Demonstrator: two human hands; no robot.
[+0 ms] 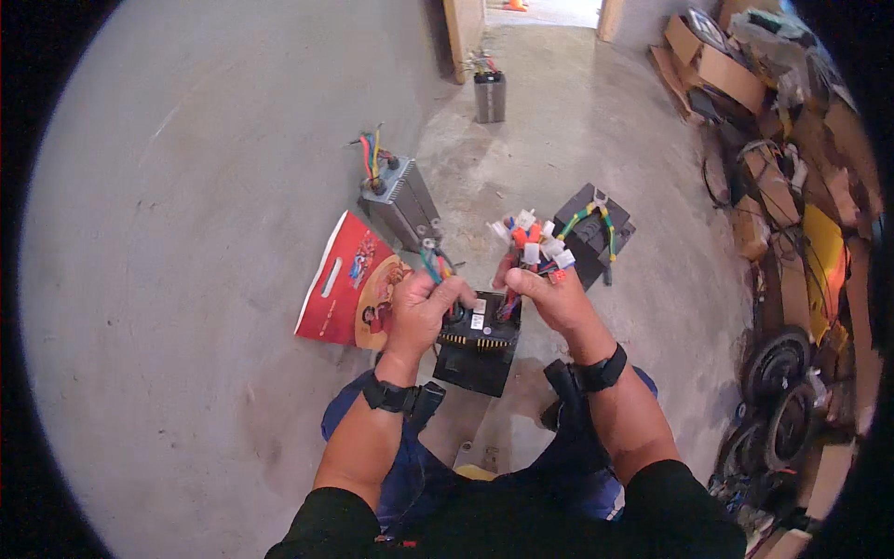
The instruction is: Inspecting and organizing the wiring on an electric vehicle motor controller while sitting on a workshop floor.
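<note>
Between my knees stands a black finned electrical box (477,347) with pale labels on its top and cables coming out of it. My left hand (421,307) is closed around its thick wires (435,264), whose metal ring ends stick up past the fingers. A bundle of thinner wires is gripped in my right hand (551,296). White, red and orange plug connectors (533,240) fan out above that fist. Both hands are above the box's top, one over each side.
A red printed bag (346,279) lies left of the box. Behind it is a grey finned box (402,200) with coloured wires; a similar box (490,98) stands farther off. A black box (596,233) with yellow-green wires lies right. Cardboard and wheels (778,359) line the right side.
</note>
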